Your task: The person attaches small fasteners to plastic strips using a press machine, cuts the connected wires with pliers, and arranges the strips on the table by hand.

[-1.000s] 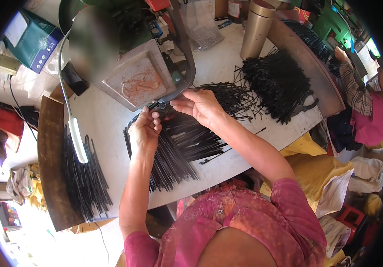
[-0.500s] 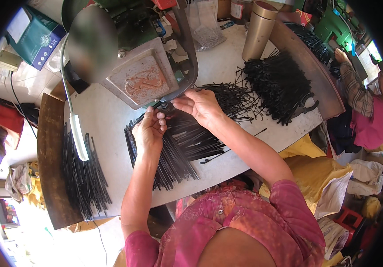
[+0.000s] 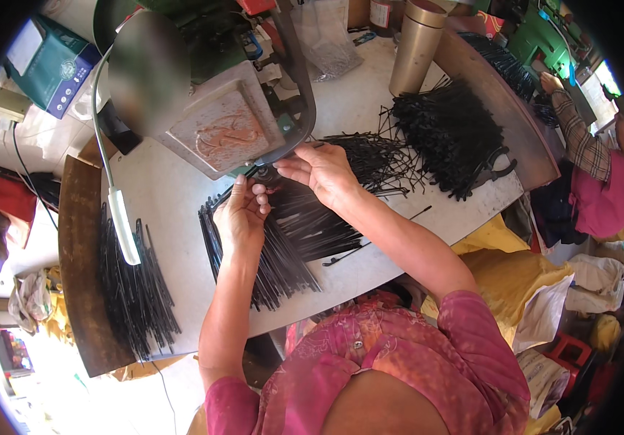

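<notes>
My left hand (image 3: 241,216) is pinched around a thin black rod (image 3: 255,172) just below the front of a bench machine (image 3: 221,134) with a worn metal cover. Close by on the right, my right hand (image 3: 320,172) has its thumb and fingers pressed together at the machine's lower edge; what they hold is too small to make out. Under and between my hands lies a spread of black rods (image 3: 283,254), roughly side by side. Beyond my right hand is a loose tangle of thin black pieces (image 3: 377,159).
A thick black bundle (image 3: 446,138) lies at the right, beside a gold flask (image 3: 417,47). More rods (image 3: 138,290) rest along the wooden left edge board (image 3: 83,261). A bendable lamp (image 3: 123,225) hangs over the left side. At far right, another person's sleeved arm (image 3: 580,138) reaches toward green machinery.
The whole view has shifted slightly. Both hands stay by the machine's lower edge, with only small finger movements.
</notes>
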A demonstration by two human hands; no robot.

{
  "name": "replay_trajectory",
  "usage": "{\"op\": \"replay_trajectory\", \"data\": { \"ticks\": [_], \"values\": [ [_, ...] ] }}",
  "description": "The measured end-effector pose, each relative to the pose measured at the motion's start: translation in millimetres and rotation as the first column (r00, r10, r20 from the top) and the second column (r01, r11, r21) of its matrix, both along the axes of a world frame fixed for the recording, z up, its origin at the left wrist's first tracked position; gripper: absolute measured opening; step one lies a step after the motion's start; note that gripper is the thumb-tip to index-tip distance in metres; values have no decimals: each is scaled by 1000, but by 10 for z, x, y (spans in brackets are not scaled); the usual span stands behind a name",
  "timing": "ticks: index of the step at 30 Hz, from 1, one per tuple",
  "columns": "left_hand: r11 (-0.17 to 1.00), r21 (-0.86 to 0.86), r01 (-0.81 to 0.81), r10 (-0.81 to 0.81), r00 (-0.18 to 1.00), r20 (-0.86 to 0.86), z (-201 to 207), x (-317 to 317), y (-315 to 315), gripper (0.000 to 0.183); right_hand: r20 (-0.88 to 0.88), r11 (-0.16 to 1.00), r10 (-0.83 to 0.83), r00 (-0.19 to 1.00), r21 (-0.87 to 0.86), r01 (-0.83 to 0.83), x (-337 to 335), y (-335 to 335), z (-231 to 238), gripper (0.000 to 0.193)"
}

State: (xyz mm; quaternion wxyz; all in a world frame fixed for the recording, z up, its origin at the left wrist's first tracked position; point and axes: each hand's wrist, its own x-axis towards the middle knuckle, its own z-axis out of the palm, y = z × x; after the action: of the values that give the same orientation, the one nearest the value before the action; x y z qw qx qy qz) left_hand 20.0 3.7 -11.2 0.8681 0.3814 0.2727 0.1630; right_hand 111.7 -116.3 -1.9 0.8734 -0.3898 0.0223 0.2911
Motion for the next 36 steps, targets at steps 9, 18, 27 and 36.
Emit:
{"op": "replay_trajectory", "data": {
  "ticks": [9, 18, 27, 36],
  "values": [
    [997, -46, 67, -62, 994, 94, -80, 6, 94, 16, 64, 989, 139, 988, -69, -135, 134, -111, -118, 28],
    [851, 55, 522, -525, 846, 91, 142, -70, 208, 13, 845, 587, 89, 527, -472, 658, 130, -1460, 46, 16],
    [456, 140, 879, -890, 446, 96, -13, 577, -685, 24, 913, -138, 383, 139, -92, 986, -504, -1954, -779, 12],
    [-67, 204, 977, -950, -125, 286, 284, 867, -2014, 24, 882, -331, 384, 274, -145, 932, -341, -1859, -911, 15]
  ]
}}
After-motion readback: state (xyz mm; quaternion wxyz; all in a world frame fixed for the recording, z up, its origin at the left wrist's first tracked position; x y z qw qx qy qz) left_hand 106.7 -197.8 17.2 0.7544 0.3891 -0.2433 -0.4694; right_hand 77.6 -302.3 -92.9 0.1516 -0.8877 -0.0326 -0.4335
